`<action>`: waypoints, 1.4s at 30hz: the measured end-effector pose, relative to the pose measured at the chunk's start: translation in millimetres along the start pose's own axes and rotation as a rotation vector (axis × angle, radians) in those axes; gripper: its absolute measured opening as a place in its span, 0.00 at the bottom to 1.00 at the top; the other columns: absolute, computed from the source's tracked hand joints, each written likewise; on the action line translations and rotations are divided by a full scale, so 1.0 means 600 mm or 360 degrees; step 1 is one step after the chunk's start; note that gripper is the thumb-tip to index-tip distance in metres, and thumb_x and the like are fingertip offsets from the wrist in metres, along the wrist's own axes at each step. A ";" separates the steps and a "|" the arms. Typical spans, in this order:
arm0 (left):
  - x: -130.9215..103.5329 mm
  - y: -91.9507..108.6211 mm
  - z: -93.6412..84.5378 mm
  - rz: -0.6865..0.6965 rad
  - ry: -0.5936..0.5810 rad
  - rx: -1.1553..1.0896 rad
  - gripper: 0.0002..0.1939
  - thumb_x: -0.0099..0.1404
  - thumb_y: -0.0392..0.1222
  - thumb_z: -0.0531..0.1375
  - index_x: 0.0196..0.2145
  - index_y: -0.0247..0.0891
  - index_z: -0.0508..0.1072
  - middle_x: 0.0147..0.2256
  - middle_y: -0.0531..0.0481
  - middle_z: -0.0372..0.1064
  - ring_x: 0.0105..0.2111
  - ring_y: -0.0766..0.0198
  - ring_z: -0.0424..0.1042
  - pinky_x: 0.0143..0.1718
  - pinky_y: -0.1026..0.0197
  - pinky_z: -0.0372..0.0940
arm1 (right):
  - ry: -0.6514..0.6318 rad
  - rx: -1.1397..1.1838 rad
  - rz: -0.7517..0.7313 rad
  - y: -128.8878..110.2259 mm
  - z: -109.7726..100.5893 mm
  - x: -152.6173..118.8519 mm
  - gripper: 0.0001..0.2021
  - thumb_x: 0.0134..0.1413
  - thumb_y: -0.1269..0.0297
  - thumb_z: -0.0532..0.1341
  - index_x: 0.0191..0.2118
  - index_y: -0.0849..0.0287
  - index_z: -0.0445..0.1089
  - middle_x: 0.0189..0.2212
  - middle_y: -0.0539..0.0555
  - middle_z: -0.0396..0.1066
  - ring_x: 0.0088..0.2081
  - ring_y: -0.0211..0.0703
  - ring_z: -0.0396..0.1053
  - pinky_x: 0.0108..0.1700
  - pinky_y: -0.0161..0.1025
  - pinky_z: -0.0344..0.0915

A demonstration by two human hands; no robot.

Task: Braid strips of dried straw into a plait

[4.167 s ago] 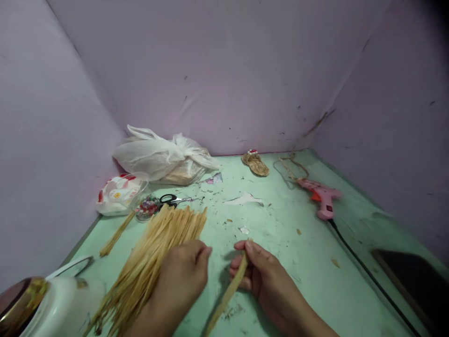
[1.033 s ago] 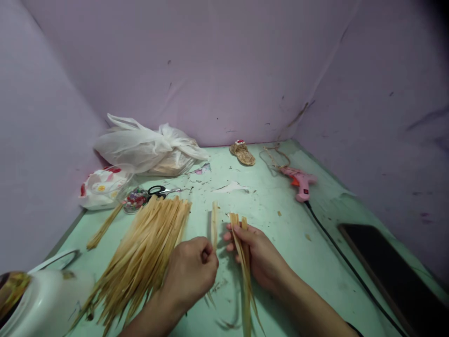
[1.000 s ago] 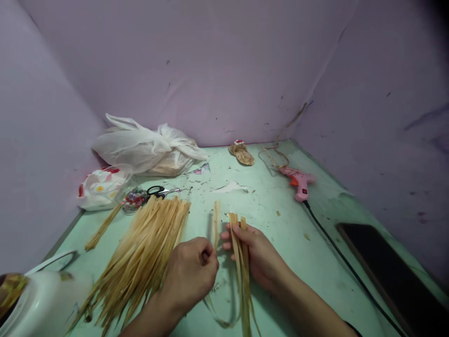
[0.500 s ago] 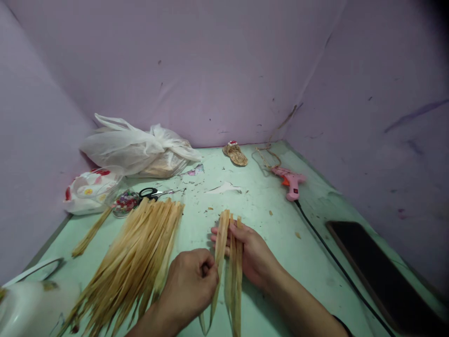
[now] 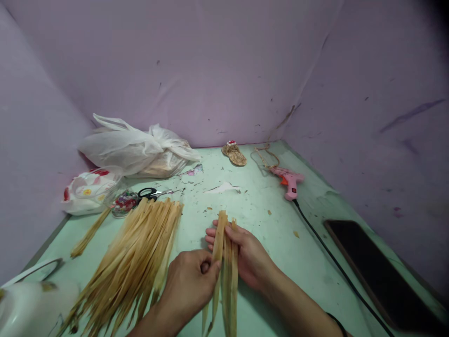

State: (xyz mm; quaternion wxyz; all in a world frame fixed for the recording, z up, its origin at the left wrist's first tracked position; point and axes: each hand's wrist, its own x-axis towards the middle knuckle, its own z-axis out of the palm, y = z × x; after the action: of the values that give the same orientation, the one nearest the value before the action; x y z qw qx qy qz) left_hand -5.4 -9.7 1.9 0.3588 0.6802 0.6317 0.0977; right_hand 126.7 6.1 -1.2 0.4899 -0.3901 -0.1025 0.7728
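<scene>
Several long, dry, straw-coloured leaf strips (image 5: 228,262) hang down from my right hand (image 5: 247,250), their upper ends lying across its fingers and pinned by the thumb. My left hand (image 5: 194,278) is closed, pinching the leftmost of these strips between thumb and index finger a little below its top. Left of my left hand, a wide bundle of similar dry strips (image 5: 136,252) lies fanned out on the pale green table (image 5: 294,290). The lower ends of the held strips run out of view at the bottom edge.
Black-handled scissors (image 5: 154,193) and a dish of coloured beads (image 5: 125,202) lie behind the bundle, near a white plastic bag (image 5: 136,145). A small woven slipper (image 5: 234,153) sits at the back. To the right are a pink glue gun (image 5: 289,181) with its cord and a dark phone (image 5: 372,267).
My left hand's pinch has shifted slightly up along the leftmost strip. The held strips have drawn closer together, and my right hand has moved a little left in the view.
</scene>
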 end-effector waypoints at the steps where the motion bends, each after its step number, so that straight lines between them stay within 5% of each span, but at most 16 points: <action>1: 0.001 -0.003 0.002 0.0002 0.0010 -0.0018 0.16 0.56 0.47 0.51 0.18 0.37 0.69 0.17 0.55 0.60 0.19 0.67 0.58 0.22 0.65 0.48 | -0.0011 0.0014 0.0001 0.001 0.000 0.000 0.10 0.54 0.67 0.55 0.40 0.67 0.66 0.33 0.60 0.74 0.34 0.44 0.73 0.44 0.44 0.65; 17: 0.011 -0.018 -0.004 0.0049 -0.0127 -0.0307 0.13 0.54 0.43 0.52 0.16 0.36 0.63 0.16 0.57 0.54 0.19 0.70 0.52 0.21 0.66 0.48 | -0.0005 -0.0105 -0.0072 0.004 0.000 -0.001 0.14 0.40 0.67 0.67 0.35 0.64 0.67 0.32 0.58 0.74 0.33 0.44 0.72 0.41 0.42 0.66; 30: 0.010 0.000 -0.021 -0.0106 -0.0430 -0.0860 0.09 0.49 0.44 0.55 0.20 0.35 0.64 0.14 0.58 0.56 0.15 0.72 0.52 0.19 0.67 0.47 | 0.0186 -0.0003 -0.0369 -0.024 -0.010 0.012 0.09 0.43 0.68 0.65 0.30 0.61 0.63 0.30 0.56 0.73 0.33 0.44 0.72 0.42 0.43 0.67; 33: 0.005 -0.002 -0.034 -0.0065 -0.0482 -0.0788 0.08 0.49 0.43 0.54 0.19 0.36 0.63 0.13 0.58 0.55 0.15 0.72 0.51 0.20 0.67 0.48 | 0.0300 0.0059 -0.0433 -0.038 -0.015 0.013 0.07 0.46 0.70 0.63 0.28 0.59 0.63 0.27 0.54 0.73 0.32 0.43 0.72 0.40 0.43 0.69; 37: -0.008 -0.008 -0.072 -0.0005 -0.0803 -0.0342 0.06 0.47 0.38 0.54 0.20 0.35 0.70 0.15 0.56 0.59 0.17 0.70 0.56 0.20 0.67 0.50 | 0.0511 0.0122 -0.0548 -0.063 -0.025 0.011 0.05 0.48 0.73 0.60 0.28 0.56 0.63 0.23 0.49 0.70 0.26 0.38 0.69 0.34 0.39 0.70; 39: -0.010 -0.011 -0.093 0.0008 -0.0618 -0.0032 0.07 0.47 0.37 0.54 0.23 0.36 0.73 0.18 0.53 0.65 0.20 0.66 0.61 0.21 0.66 0.52 | 0.0547 0.0114 -0.0542 -0.069 -0.027 0.007 0.05 0.48 0.73 0.60 0.28 0.56 0.64 0.22 0.48 0.69 0.22 0.36 0.66 0.29 0.36 0.69; 42: -0.001 -0.016 -0.118 -0.0197 0.0170 0.0524 0.10 0.53 0.42 0.52 0.24 0.38 0.72 0.23 0.47 0.69 0.25 0.59 0.67 0.25 0.63 0.53 | 0.0462 0.0039 -0.0415 -0.058 -0.023 0.001 0.03 0.49 0.71 0.60 0.28 0.58 0.66 0.22 0.49 0.68 0.20 0.34 0.64 0.24 0.33 0.67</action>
State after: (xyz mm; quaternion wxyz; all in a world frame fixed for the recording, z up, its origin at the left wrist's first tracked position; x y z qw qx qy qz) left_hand -54.8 14.8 47.7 0.2140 0.6834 0.6980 0.0066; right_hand 159.5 20.6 8.2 0.6003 -0.4749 -0.0712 0.6396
